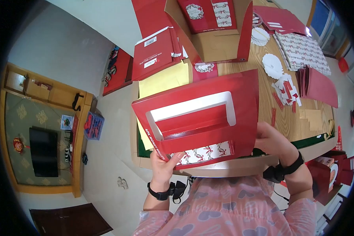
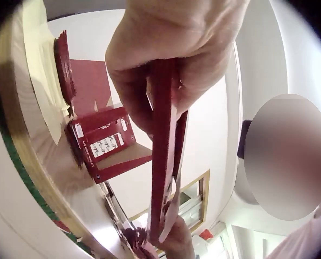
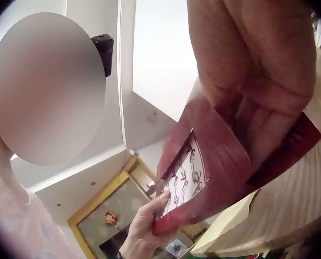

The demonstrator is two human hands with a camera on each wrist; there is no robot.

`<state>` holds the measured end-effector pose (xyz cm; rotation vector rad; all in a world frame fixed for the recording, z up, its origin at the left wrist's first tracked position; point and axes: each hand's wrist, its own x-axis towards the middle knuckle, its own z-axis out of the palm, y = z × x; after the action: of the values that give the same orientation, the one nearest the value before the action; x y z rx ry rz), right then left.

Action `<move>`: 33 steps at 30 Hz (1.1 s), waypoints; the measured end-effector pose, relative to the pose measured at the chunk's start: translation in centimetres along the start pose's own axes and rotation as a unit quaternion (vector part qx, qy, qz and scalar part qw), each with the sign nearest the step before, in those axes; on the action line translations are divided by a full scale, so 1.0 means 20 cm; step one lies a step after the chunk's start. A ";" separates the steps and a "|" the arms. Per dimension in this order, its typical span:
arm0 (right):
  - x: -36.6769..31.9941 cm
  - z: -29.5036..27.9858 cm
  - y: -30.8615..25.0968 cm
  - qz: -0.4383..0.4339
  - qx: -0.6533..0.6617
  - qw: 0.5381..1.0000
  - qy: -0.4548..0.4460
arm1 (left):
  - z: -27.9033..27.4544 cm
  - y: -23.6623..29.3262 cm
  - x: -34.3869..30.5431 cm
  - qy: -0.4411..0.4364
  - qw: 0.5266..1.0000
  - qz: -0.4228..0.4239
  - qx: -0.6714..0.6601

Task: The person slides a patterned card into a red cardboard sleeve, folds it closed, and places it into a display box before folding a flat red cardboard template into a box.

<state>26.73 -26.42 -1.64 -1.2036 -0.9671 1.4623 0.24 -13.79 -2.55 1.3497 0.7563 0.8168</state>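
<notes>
A flat red cardboard box (image 1: 192, 118) with a cut-out window and "4PK MONEY WALLETS" print is held up over the table's front edge. Through the window shows its white and red inside; below runs a panel of wreath and ribbon pattern (image 1: 208, 152). My left hand (image 1: 163, 169) grips the lower left corner, thumb on the front face, fingers behind. At the open right end, my right hand (image 1: 277, 143) reaches in between the box's panels. In the right wrist view, those fingers (image 3: 268, 135) go behind the near red panel, and their tips are hidden.
An upright red box (image 1: 216, 45) stands open at the back, beside stacked red cartons (image 1: 155, 51) and yellow sheets (image 1: 165, 80). Rightward lie patterned sheets (image 1: 303, 51), white scalloped cards (image 1: 272, 66), red strips (image 1: 278, 100) and red folders (image 1: 320, 86). Another box (image 1: 326, 177) stands beyond the right edge.
</notes>
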 end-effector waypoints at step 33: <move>-0.20 0.31 -0.09 -0.409 -0.453 0.790 0.058 | -0.26 -0.14 0.08 -0.148 0.986 -0.071 -0.031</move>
<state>21.11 -29.84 2.09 -1.2046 -1.8984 0.1685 -3.12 -9.82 -5.83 1.3100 0.5802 0.5085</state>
